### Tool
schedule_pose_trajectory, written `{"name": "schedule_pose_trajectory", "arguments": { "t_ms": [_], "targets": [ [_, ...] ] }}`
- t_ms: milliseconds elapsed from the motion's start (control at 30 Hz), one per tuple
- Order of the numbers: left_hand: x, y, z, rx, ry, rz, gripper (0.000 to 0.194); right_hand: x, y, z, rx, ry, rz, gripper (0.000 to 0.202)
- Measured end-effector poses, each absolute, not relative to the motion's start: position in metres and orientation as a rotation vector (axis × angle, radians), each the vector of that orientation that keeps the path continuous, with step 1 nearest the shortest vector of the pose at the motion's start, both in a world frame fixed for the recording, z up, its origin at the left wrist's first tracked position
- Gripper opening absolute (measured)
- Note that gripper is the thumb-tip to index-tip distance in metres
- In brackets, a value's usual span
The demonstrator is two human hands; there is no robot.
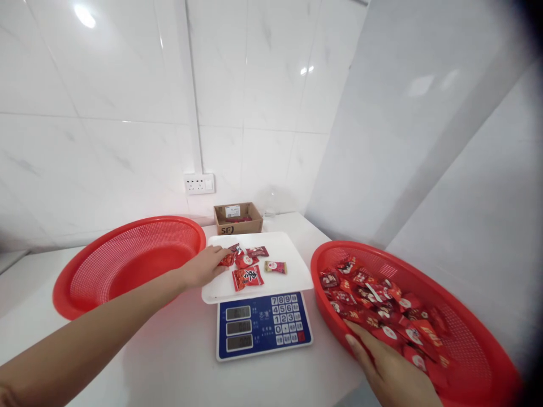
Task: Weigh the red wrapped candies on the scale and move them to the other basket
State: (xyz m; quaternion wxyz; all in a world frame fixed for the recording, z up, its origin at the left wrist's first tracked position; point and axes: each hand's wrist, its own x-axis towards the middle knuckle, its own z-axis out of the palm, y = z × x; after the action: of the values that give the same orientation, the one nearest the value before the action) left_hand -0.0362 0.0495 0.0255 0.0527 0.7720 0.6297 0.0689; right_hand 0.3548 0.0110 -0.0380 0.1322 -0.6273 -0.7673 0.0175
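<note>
My left hand (207, 267) reaches onto the white weighing pan (297, 280) of a scale. Its fingers are closed around a red wrapped snack packet (228, 259), partly hidden by them. Beside it on the pan lie several more small packets, among them a red packet with a large black character (248, 278) and a gold-and-pink packet (276, 267). My right hand (388, 367) grips the near-left rim of a red plastic basket (487, 328), thumb outside and fingers over the edge. Many red packets (382, 305) fill that basket's bottom.
The scale's blue panel (263, 327), with keys and displays, faces me. Another red basket (139, 265) stands on the left of the white table (169, 350). Behind the pan are a small cardboard box (240, 227) and a clear container (270, 203). A wall socket (199, 183) sits above.
</note>
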Motion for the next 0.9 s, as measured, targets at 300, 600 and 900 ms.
{"name": "schedule_pose_trajectory", "arguments": {
  "t_ms": [300,600,900],
  "targets": [
    [-0.077,0.048,0.049,2.242,2.402,0.285,0.039,0.359,0.012,-0.043,-1.783,-2.263,0.027,0.043],
    [-0.020,0.089,0.014,2.586,1.829,-0.003,0.059,0.355,0.010,-0.039,-1.842,-2.260,0.026,0.044],
    [-0.037,0.078,0.040,2.327,2.295,0.037,0.040,0.353,0.006,-0.042,-1.705,-2.222,-0.129,0.041]
  ]
}}
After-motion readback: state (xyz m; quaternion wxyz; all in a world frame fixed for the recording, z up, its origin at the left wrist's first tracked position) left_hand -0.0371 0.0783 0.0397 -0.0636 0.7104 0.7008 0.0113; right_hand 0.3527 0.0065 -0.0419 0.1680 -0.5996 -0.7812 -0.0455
